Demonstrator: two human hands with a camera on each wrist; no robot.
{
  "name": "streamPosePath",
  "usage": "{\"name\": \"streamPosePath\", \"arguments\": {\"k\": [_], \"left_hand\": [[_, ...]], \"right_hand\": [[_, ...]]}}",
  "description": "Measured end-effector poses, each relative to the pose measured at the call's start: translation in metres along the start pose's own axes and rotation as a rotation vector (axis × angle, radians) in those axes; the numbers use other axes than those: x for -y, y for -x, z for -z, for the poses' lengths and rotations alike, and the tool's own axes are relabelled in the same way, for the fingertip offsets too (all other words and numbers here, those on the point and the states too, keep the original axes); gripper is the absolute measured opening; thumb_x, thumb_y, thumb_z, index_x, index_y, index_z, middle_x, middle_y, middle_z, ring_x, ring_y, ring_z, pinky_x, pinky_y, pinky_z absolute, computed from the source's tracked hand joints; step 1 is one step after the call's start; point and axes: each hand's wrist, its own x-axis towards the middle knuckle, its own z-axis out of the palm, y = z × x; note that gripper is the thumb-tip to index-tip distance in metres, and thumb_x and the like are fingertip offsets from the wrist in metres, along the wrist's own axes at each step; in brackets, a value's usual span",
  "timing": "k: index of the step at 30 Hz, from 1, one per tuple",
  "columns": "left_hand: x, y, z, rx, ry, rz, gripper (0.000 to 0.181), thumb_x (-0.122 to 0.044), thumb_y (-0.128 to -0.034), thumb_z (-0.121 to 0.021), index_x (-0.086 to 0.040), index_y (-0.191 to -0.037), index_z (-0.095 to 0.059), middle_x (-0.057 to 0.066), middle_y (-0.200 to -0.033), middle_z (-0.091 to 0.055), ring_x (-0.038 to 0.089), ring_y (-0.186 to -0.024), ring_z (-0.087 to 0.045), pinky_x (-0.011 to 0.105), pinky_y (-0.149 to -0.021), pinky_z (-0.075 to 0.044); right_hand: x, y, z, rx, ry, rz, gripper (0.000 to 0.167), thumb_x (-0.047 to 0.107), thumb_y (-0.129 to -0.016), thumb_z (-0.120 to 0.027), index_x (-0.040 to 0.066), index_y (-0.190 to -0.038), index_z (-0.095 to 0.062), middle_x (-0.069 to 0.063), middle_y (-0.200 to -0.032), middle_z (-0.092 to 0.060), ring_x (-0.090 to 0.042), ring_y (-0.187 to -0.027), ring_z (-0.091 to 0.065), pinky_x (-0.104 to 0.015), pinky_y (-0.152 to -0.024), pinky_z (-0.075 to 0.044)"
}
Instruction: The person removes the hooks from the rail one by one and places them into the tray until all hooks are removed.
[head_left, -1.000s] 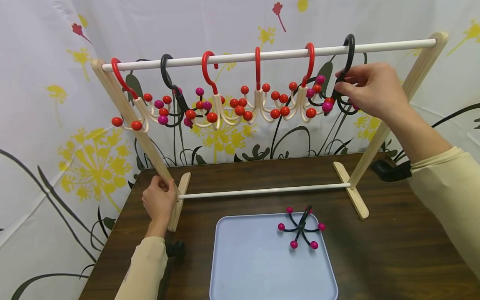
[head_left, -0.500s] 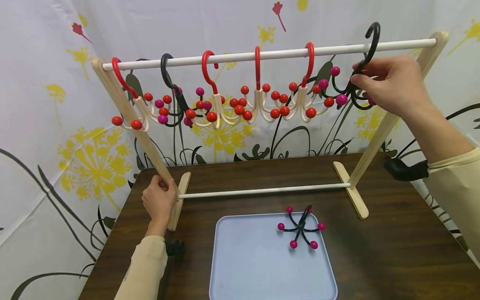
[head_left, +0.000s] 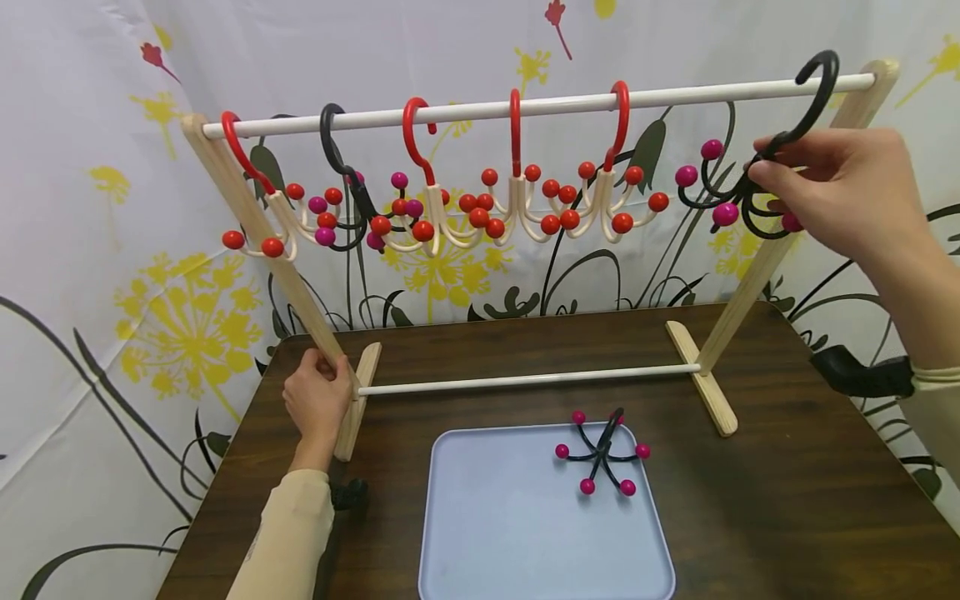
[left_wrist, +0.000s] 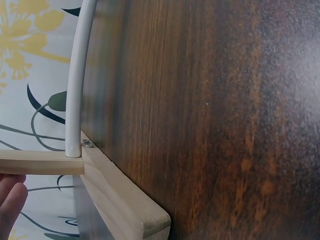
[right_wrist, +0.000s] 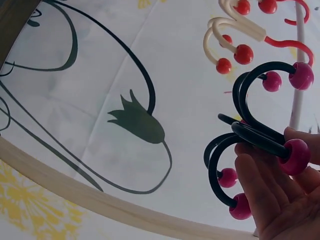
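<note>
My left hand (head_left: 318, 404) grips the left wooden post (head_left: 296, 292) of the rack low down, beside its foot; part of its fingers (left_wrist: 12, 200) show in the left wrist view. High at the right end, my right hand (head_left: 847, 192) pinches a black multi-arm hanger (head_left: 820, 107) with magenta balls below its hook. That hook stands at the white upper bar (head_left: 570, 104); whether it bears on the bar I cannot tell. In the right wrist view, the hanger's curved arms (right_wrist: 245, 100) spread out beyond the fingers.
Left of it on the bar hang several red-hooked hangers (head_left: 516, 137) with red balls, plus one black hanger (head_left: 330, 142). Another black hanger (head_left: 602, 454) lies on the blue tray (head_left: 487, 525). A white lower bar (head_left: 525, 382) joins the rack's feet on the dark wooden table (head_left: 810, 500).
My right hand has carried the black hanger rightward along the upper bar, away from the red-hooked hangers to near the right post. My left hand has stayed on the left post.
</note>
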Motion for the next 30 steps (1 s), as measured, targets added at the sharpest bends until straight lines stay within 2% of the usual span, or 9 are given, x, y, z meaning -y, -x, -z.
{"name": "streamPosePath", "arguments": {"k": [7,14,20,24,27,30], "left_hand": [[0.001,0.001,-0.001,0.001,0.001,0.005,0.020,-0.025,-0.0869,-0.070,-0.006,-0.084,-0.062,0.011,-0.070,-0.067,0.035,-0.062,-0.061,0.052,-0.058,-0.041],[0.002,0.001,-0.001,-0.003,0.005,0.006,0.021,-0.025,-0.0867,-0.071,-0.006,-0.083,-0.062,0.011,-0.070,-0.067,0.035,-0.062,-0.061,0.052,-0.059,-0.041],[0.003,0.000,-0.002,0.001,0.002,0.012,0.021,-0.025,-0.0872,-0.070,-0.006,-0.085,-0.062,0.012,-0.071,-0.068,0.035,-0.064,-0.062,0.052,-0.060,-0.042],[0.002,0.000,-0.002,0.002,0.000,0.012,0.022,-0.026,-0.0872,-0.070,-0.006,-0.085,-0.062,0.012,-0.072,-0.068,0.035,-0.064,-0.063,0.053,-0.060,-0.042],[0.001,0.000,-0.003,0.007,0.004,0.001,0.023,-0.027,-0.0875,-0.070,-0.006,-0.085,-0.062,0.013,-0.072,-0.069,0.036,-0.065,-0.063,0.053,-0.061,-0.042],[0.001,0.000,-0.003,0.005,0.007,-0.002,0.023,-0.026,-0.0875,-0.070,-0.005,-0.086,-0.062,0.013,-0.073,-0.069,0.036,-0.065,-0.063,0.053,-0.062,-0.043]], "right_hand": [[-0.011,0.043,-0.004,-0.024,0.014,0.121,0.033,0.014,-0.090,-0.071,-0.001,-0.119,-0.068,0.035,-0.083,-0.060,0.013,-0.067,-0.060,-0.010,-0.052,-0.041],[-0.021,0.099,-0.015,-0.043,0.019,0.144,0.024,0.007,-0.085,-0.076,0.001,-0.107,-0.074,0.035,-0.084,-0.062,0.011,-0.063,-0.060,-0.011,-0.050,-0.041],[-0.036,0.153,-0.032,0.001,0.015,0.058,0.020,0.010,-0.084,-0.077,0.009,-0.104,-0.076,0.027,-0.085,-0.067,0.002,-0.060,-0.062,-0.015,-0.051,-0.044],[-0.052,0.191,-0.051,0.035,-0.027,-0.012,0.020,0.008,-0.085,-0.076,0.006,-0.105,-0.074,0.017,-0.084,-0.071,-0.005,-0.054,-0.061,-0.020,-0.047,-0.044],[-0.062,0.217,-0.067,0.051,-0.054,-0.071,0.024,0.006,-0.084,-0.076,0.006,-0.108,-0.074,0.008,-0.085,-0.073,-0.006,-0.056,-0.063,-0.021,-0.047,-0.046],[-0.069,0.238,-0.084,0.072,-0.058,-0.143,0.026,0.010,-0.085,-0.077,0.009,-0.110,-0.074,-0.003,-0.093,-0.074,-0.004,-0.069,-0.067,-0.019,-0.054,-0.048]]}}
